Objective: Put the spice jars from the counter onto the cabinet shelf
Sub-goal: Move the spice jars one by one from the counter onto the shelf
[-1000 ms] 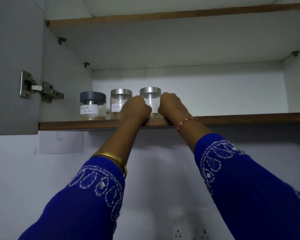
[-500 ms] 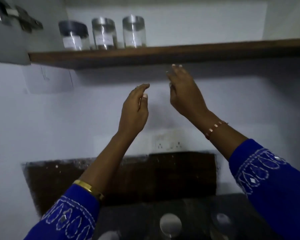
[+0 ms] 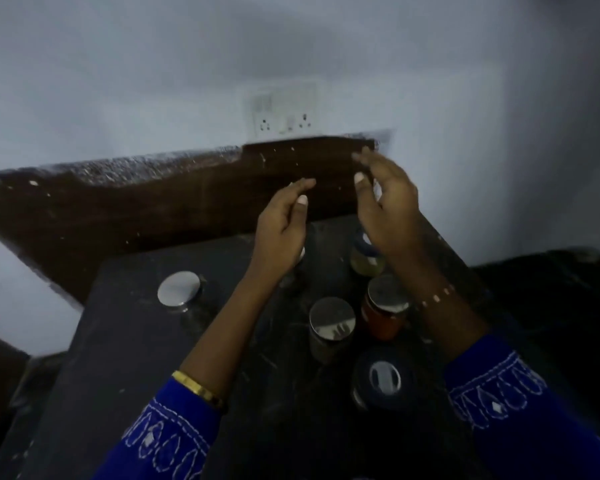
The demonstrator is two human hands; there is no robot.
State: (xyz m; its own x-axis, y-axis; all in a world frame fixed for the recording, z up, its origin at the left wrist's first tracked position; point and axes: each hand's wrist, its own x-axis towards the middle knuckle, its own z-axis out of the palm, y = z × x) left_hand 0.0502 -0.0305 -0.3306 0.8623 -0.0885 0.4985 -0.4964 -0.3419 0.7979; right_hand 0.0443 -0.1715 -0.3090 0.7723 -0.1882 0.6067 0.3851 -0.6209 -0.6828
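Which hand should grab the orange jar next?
Probably the right hand. The orange jar stands on the counter right under that arm, beside the wrist. The left hand hovers farther left, nearer the silver-lid jar. Both hands are open and empty.

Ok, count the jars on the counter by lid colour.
Silver-lid jars: 3
Dark-lid jars: 2, one partly behind the right hand
Total: 5; the left hand may hide another.
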